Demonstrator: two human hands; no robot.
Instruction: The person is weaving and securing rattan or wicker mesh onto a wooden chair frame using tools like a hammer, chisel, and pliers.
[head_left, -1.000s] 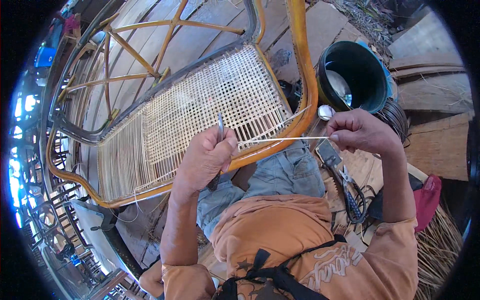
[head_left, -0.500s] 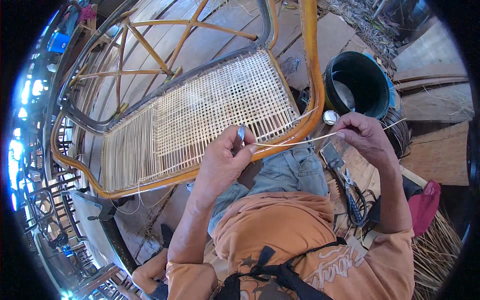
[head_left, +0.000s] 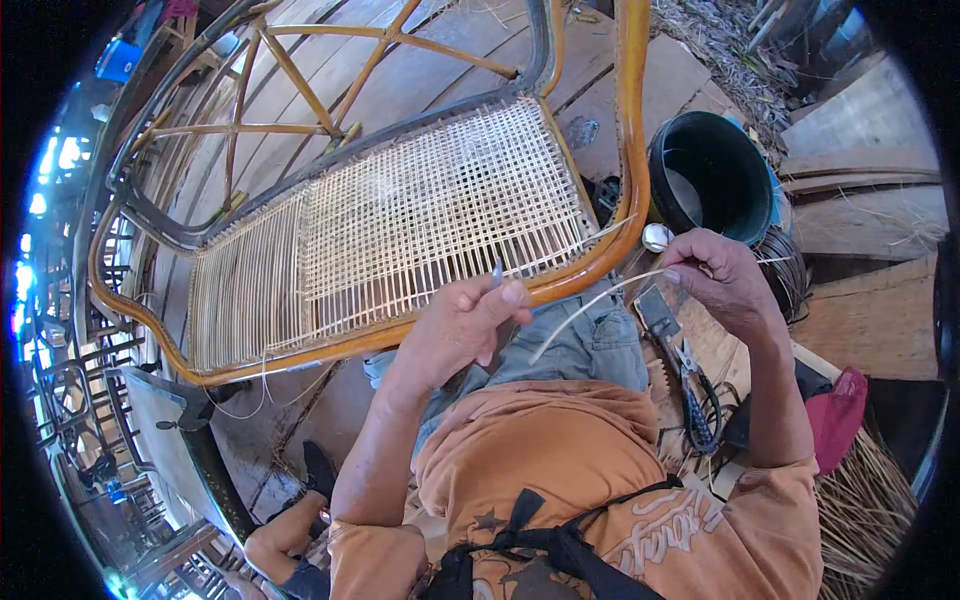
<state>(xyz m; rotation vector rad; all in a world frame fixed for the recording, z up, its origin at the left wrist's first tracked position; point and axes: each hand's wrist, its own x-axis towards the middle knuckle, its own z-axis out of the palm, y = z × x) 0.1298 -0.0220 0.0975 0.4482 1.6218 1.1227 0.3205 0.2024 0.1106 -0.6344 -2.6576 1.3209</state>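
Observation:
My left hand (head_left: 465, 325) is closed around a small pointed metal blade (head_left: 497, 268), its tip sticking up past the fingers; the rest is hidden. It is just over the near rail of a rattan frame (head_left: 350, 345). My right hand (head_left: 718, 270) pinches a thin pale cane strip (head_left: 590, 305) between thumb and fingers. One end of the strip curves down toward my lap, apart from my left hand, and the other pokes out on the right. Woven cane webbing (head_left: 430, 190) fills the frame's panel, with only parallel strands at its left.
At the right stands a dark bucket (head_left: 712, 175), with a small white round thing (head_left: 656, 237) beside it. Scissors (head_left: 698, 395) lie right of my lap, near a bundle of cane strips (head_left: 865, 510). Another person's leg (head_left: 285, 535) shows at lower left.
The strip's left end has come away from my left hand and now hangs in a curve. My left hand has turned, and its fingers have shifted around the blade.

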